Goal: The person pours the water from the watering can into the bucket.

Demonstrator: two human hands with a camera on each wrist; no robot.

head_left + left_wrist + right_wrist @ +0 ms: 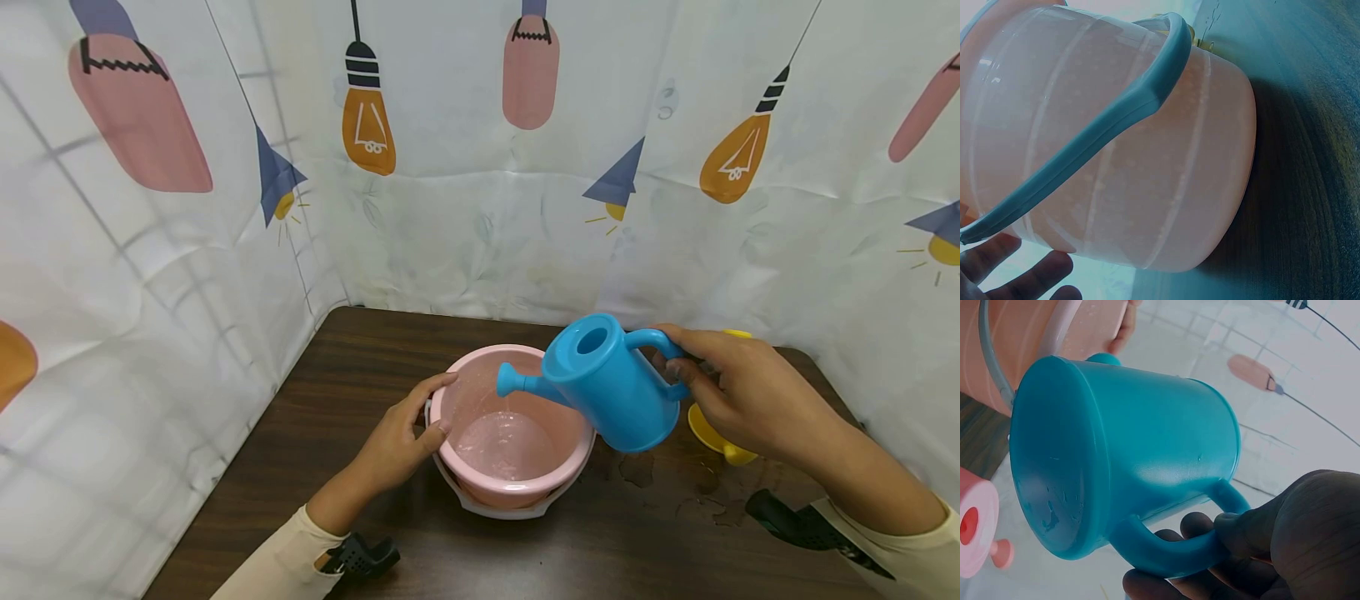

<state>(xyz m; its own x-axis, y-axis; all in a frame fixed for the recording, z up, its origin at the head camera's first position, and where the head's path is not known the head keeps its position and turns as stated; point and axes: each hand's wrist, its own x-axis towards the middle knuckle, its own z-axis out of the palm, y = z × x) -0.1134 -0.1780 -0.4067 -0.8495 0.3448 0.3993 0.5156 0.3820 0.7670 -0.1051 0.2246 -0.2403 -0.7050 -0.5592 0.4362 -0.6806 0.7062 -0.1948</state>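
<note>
Pouring is the step in hand, as far as can be judged: a blue toy watering can [611, 383] is held tilted over a pink plastic bucket [510, 433], with its spout [517, 383] pointing down and left, above the open mouth of the bucket. The handle of the can [660, 342] is gripped by the right hand [738, 392], whose fingers [1210, 531] are curled through the loop in the right wrist view, so the can is clamped firmly and carried clear of the table. The bucket stands upright on the dark wooden table [360, 350], near its middle, and a shallow layer of water seems to lie at its bottom. The left hand [401, 433] is laid against the left side of the bucket, with the thumb on the rim and the fingers bent around the wall, so the bucket is steadied and not lifted. The grey-white bail handle of the bucket [1104, 131] is folded down along the wall. Some wet spots [637, 471] are seen on the table just right of the bucket, under the can. A yellow object [712, 433] lies behind the right hand, mostly hidden. In the right wrist view a pink object with a small knob [975, 528] is seen below the can.

For the next move, the spout should probably be kept inside the rim of the bucket, and the tilt changed slowly, so that no more water falls on the table.
</note>
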